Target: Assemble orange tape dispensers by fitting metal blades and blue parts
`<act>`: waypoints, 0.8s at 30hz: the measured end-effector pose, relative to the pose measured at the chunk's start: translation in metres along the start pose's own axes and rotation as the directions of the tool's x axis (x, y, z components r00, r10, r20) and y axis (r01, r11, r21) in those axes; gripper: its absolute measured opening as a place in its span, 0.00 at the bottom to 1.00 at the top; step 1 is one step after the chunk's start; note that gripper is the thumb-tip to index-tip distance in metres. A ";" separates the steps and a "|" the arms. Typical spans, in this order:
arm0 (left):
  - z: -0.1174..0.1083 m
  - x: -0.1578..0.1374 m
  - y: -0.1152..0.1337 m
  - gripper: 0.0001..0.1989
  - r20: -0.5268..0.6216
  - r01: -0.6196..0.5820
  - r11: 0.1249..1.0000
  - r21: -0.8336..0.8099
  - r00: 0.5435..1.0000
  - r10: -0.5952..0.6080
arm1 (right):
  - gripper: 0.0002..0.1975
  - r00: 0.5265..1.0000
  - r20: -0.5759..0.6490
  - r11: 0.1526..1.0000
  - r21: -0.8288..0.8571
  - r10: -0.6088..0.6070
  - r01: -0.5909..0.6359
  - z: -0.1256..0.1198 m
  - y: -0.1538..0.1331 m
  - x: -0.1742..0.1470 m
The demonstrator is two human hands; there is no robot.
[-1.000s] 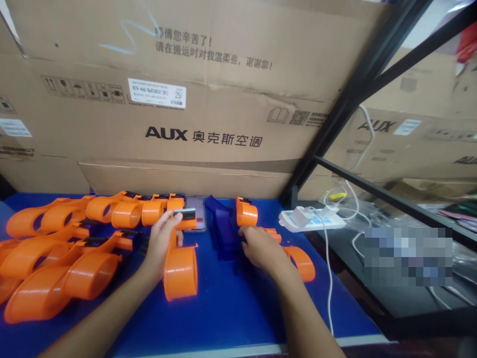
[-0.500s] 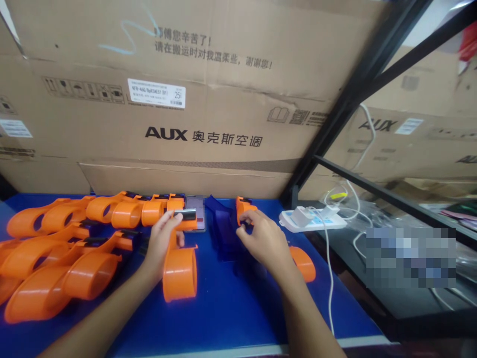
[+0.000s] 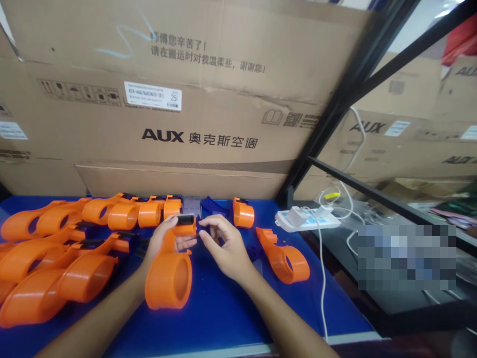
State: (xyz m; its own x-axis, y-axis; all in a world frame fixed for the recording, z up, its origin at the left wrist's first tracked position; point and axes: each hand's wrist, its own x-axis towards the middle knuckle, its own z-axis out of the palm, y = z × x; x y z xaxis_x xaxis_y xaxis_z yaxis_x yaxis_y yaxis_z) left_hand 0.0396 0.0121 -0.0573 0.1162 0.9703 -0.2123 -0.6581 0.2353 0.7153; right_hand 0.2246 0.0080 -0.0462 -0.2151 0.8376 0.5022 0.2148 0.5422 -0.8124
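Orange ring part held over blue tabletop, black strip on its top end.
Left hand grips its upper end, fingers wrapped around; right hand at that end, thumb and index pinching a small dark-blue piece. Row of orange parts left, loose orange part right, white power strip beyond.

Blue table, clock read from its middle. Orange holders, rows, nine to eleven. Phone, twelve. Blue piece, partly hidden, past twelve. Lone holder, one. Power strip, at edge, two. Another holder, three.
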 end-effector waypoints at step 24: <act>-0.005 0.000 0.005 0.24 0.076 0.153 0.986 0.064 0.985 -0.158 | 0.09 0.999 -0.023 0.994 0.103 -0.025 0.027 -0.001 0.006 -0.001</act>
State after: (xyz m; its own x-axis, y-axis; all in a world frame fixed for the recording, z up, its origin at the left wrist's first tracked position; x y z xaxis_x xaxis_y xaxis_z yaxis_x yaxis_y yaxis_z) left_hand 0.0329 0.0125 -0.0570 0.2745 0.9224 -0.2716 -0.5839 0.3843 0.7151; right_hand 0.2267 0.0110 -0.0515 -0.1981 0.8251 0.5291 0.1093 0.5550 -0.8246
